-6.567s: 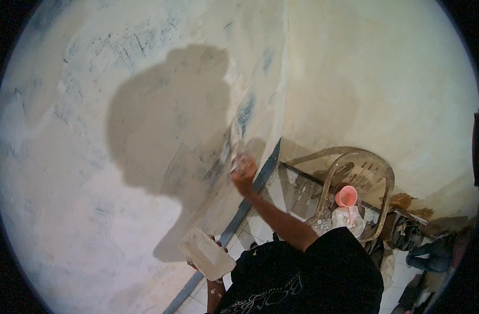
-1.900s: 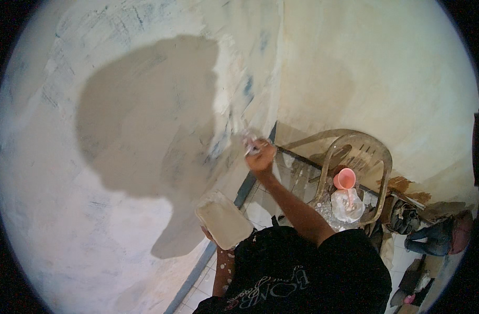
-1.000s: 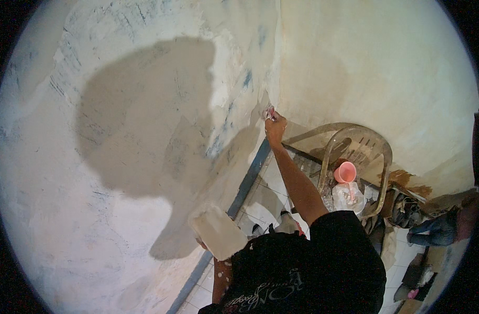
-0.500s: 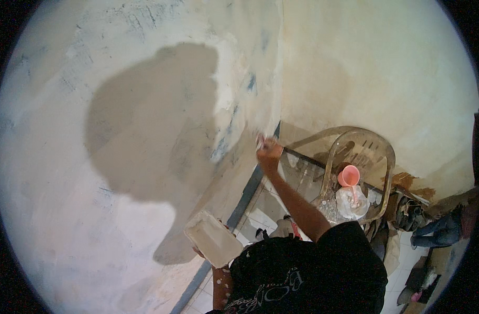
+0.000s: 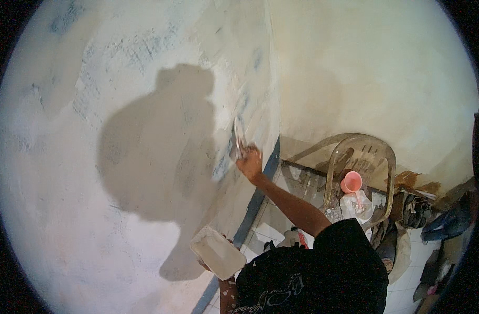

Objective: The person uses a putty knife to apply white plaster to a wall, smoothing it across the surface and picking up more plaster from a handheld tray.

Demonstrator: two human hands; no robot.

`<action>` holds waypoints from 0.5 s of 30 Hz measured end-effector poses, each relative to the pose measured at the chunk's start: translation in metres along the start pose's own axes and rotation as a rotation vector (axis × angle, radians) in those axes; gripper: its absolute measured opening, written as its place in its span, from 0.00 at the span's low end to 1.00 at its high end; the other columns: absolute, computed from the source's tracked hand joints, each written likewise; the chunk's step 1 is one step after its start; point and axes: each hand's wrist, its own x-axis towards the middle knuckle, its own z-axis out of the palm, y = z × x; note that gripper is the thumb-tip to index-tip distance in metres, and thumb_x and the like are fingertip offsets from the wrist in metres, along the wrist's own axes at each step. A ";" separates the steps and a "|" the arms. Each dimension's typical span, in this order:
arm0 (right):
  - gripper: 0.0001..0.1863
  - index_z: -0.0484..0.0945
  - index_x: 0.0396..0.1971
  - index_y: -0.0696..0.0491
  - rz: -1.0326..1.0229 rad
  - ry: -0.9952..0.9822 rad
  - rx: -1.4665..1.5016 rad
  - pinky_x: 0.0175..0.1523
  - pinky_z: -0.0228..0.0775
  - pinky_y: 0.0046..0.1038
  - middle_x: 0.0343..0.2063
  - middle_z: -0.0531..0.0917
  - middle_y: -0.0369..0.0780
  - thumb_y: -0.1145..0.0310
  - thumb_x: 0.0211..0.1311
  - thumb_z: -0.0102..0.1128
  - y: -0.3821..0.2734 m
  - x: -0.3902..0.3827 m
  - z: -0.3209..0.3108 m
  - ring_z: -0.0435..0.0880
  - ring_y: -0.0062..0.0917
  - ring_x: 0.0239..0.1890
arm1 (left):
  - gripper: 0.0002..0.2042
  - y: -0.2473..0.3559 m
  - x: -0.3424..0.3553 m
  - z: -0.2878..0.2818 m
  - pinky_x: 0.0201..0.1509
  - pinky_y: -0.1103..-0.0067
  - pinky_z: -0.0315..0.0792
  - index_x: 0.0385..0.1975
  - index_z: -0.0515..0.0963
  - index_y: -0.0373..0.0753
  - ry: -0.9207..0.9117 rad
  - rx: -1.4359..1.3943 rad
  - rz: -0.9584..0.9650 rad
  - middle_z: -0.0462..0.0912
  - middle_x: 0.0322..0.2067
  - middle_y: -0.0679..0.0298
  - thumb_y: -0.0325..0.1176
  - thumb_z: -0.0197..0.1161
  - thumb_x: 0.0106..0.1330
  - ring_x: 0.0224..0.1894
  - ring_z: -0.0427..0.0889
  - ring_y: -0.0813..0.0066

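My right hand grips a white-smeared scraper at the patchy plastered wall, left of the corner, where streaks of grey-blue show through. My fingers are closed round the tool. Lower down, my left hand holds a shallow pale rectangular container with whitish material in it, close to my dark shirt and the wall. Most of that hand is hidden under the container.
Right of me stands a dirty plastic chair bearing a pink dipper and a translucent bag of white material. Footwear and blue denim, worn or loose I cannot tell, lie along the cream wall's foot.
My right hand with the scraper has shifted left and slightly down, away from the corner, since half a second ago. The left hand still holds the container, a little lower. The view has shifted slightly.
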 end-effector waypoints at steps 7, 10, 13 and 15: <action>0.09 0.79 0.29 0.59 0.314 0.240 0.858 0.28 0.66 0.29 0.14 0.77 0.43 0.69 0.55 0.54 0.024 0.018 -0.049 0.73 0.32 0.16 | 0.49 -0.010 0.011 0.003 0.48 0.53 0.65 0.60 0.56 0.42 -0.029 -0.025 -0.093 0.65 0.53 0.49 0.74 0.49 0.42 0.49 0.69 0.48; 0.09 0.80 0.32 0.59 0.439 0.152 0.833 0.28 0.67 0.29 0.15 0.78 0.44 0.71 0.54 0.55 0.016 0.033 -0.047 0.73 0.29 0.16 | 0.49 -0.007 0.012 0.000 0.47 0.51 0.64 0.60 0.57 0.43 -0.041 0.111 -0.083 0.67 0.52 0.51 0.74 0.48 0.42 0.48 0.69 0.48; 0.11 0.80 0.33 0.59 0.212 0.222 0.685 0.28 0.66 0.24 0.19 0.80 0.42 0.72 0.49 0.56 0.019 0.033 -0.038 0.73 0.21 0.20 | 0.48 -0.010 0.011 0.003 0.47 0.52 0.65 0.59 0.58 0.43 0.024 0.068 -0.019 0.69 0.51 0.51 0.74 0.46 0.43 0.48 0.70 0.48; 0.08 0.80 0.28 0.59 0.301 0.111 0.648 0.28 0.65 0.22 0.19 0.80 0.40 0.72 0.47 0.56 0.032 0.033 -0.033 0.73 0.18 0.22 | 0.46 -0.017 0.006 0.010 0.47 0.52 0.65 0.58 0.59 0.43 0.031 -0.033 0.003 0.69 0.50 0.50 0.73 0.46 0.44 0.47 0.70 0.48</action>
